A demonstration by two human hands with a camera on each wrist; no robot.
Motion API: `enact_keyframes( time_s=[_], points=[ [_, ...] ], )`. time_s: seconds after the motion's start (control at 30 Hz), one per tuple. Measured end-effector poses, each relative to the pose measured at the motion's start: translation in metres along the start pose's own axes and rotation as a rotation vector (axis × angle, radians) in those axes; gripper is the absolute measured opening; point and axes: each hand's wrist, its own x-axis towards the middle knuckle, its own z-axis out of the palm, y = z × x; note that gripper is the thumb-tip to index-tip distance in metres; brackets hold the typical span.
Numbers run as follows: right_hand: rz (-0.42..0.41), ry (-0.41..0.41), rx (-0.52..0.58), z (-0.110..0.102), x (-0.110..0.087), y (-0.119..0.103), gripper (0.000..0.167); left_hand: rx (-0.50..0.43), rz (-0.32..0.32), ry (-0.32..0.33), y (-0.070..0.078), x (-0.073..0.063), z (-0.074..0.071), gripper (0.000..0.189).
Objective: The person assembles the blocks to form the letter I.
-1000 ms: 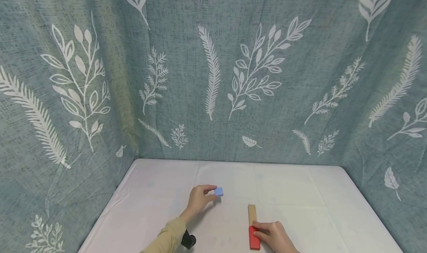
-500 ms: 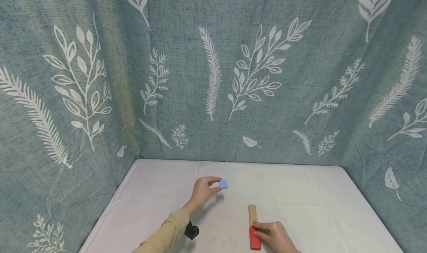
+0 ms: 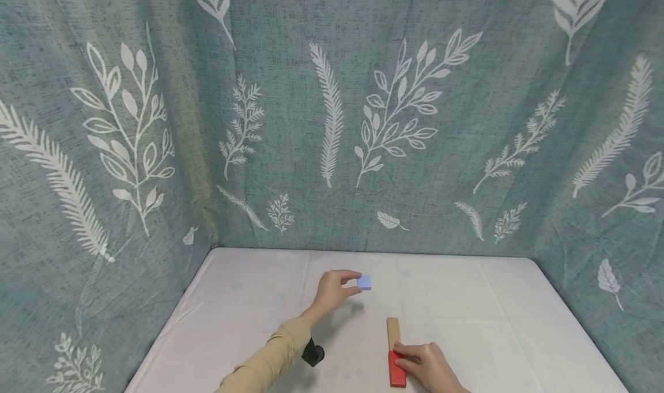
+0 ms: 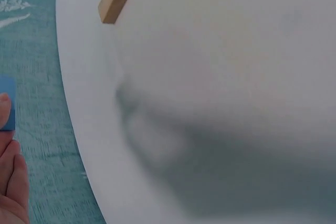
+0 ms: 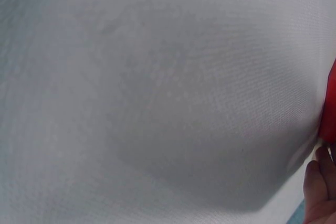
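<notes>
My left hand [image 3: 331, 292] pinches a small light-blue block [image 3: 365, 283] between thumb and fingers. A shadow lies on the table below it, so the block hangs above the cloth, beyond the other pieces. At the left edge of the left wrist view, part of the blue block [image 4: 8, 85] shows under a fingertip. Near the front, a plain wooden block [image 3: 393, 332] and a red block [image 3: 397, 376] lie end to end in a line. My right hand [image 3: 432, 367] grips the red block from its right side, fingertips close to where the two blocks meet.
A white cloth covers the table [image 3: 477, 312]. A green-blue curtain [image 3: 290, 122] with white leaf prints hangs behind it and on both sides. A black device [image 3: 313, 354] sits at my left wrist, by the tan sleeve [image 3: 275, 352].
My left hand has carried the blue block to the right and farther away over the table. The right hand, the red block and the wooden block have stayed in place.
</notes>
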Motion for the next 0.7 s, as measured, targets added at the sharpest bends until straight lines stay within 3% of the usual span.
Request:
enact_keyframes(
  time_s=[0.27, 0.7],
  points=[
    [0.0, -0.009, 0.019, -0.002, 0.0, 0.001, 0.033, -0.016, 0.018, -0.009, 0.011, 0.008, 0.019, 0.028],
    [-0.021, -0.005, 0.033, -0.001, 0.0, 0.002, 0.032, -0.013, 0.013, 0.0, 0.016, 0.015, 0.044, 0.028]
  ],
)
